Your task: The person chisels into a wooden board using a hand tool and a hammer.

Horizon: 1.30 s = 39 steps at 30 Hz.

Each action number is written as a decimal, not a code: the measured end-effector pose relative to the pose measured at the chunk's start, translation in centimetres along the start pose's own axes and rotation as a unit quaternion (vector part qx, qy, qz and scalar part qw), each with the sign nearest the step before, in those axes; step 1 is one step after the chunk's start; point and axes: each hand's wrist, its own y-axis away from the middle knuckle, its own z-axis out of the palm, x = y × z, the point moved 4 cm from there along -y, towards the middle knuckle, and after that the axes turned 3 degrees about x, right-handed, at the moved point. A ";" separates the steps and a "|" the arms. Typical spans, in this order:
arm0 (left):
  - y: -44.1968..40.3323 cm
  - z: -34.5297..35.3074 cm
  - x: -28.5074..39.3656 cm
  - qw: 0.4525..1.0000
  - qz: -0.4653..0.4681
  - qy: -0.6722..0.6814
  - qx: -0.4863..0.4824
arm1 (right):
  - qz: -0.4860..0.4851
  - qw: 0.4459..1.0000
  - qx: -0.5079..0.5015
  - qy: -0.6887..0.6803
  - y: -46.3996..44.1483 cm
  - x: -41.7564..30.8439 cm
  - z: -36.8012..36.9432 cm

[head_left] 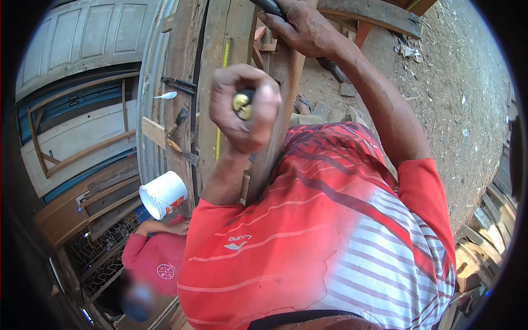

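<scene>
My left hand (245,107), slightly blurred, is wrapped round a tool handle (242,106) whose round brass-coloured end faces up at me. The rest of that tool is hidden below the fist. At the top edge, my right hand (308,30) grips a long dark tool handle (331,70); its far end leaves the view, so I cannot tell its kind. Both hands are over wooden beams (212,110). A yellow tape measure blade (226,52) lies along the beam by my left hand. Black pincers (179,85) and a wooden-handled tool (176,146) lie left of it.
A white bucket (170,192) stands on the left beside the timber. Below it is another person in a red shirt (159,258). Old doors and frames (82,132) lean at the far left. Bare ground (440,82) and scrap wood (484,242) are on the right.
</scene>
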 end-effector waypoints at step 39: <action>-3.4 -3.7 -3.0 0.956 -0.072 0.286 -0.005 | 0.154 0.985 -0.039 -0.064 -0.2 -1.7 0.5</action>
